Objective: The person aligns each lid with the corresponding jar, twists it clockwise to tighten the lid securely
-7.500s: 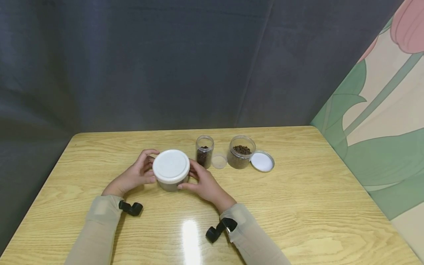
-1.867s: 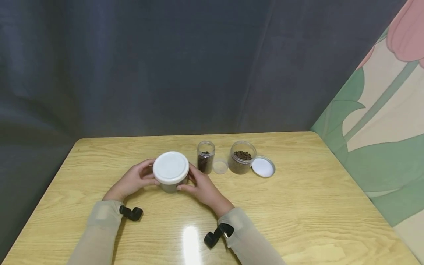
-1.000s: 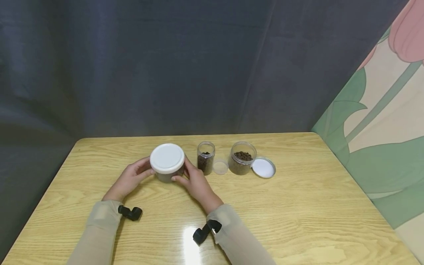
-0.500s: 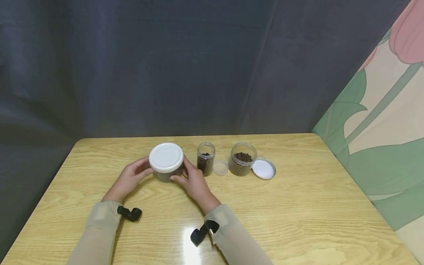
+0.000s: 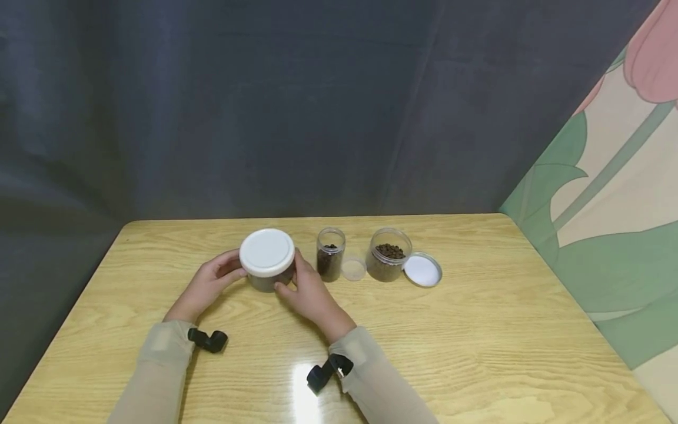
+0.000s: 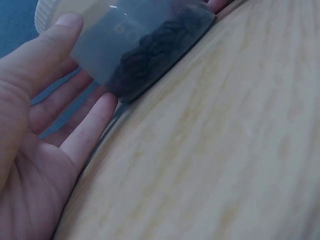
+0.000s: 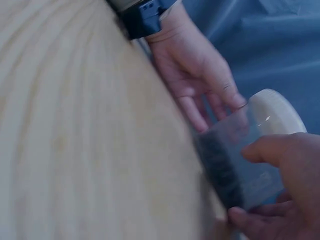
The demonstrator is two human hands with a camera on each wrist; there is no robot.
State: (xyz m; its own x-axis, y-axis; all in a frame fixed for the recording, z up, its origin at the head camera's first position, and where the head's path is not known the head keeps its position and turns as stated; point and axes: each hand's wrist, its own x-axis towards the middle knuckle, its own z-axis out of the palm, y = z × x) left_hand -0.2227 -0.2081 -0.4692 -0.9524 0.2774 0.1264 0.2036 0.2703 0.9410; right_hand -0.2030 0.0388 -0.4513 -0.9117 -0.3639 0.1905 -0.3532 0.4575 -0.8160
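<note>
A clear plastic jar (image 5: pixel 266 282) with a white lid (image 5: pixel 266 252) stands upright on the wooden table, with dark chunky pieces in its lower part. My left hand (image 5: pixel 209 284) holds its left side, thumb on the wall near the lid in the left wrist view. From the right, my right hand (image 5: pixel 313 294) grips the same jar, its thumb on the front. The fingers behind the jar are partly hidden. Just beyond the right hand stands a narrow open jar (image 5: pixel 329 265) with dark bean-like pieces.
A wider open jar (image 5: pixel 385 268) of brown bean-like pieces stands further right. Between the two open jars lies a small clear lid (image 5: pixel 354 268). A white-lined lid (image 5: pixel 422 270) lies against the wide jar's right side. A dark curtain (image 5: pixel 296 112) hangs behind the table (image 5: pixel 477 330).
Since about two seconds ago both hands have shifted the lidded jar slightly away and to the left. Over the last half second it has hardly moved. The other jars and lids stay put.
</note>
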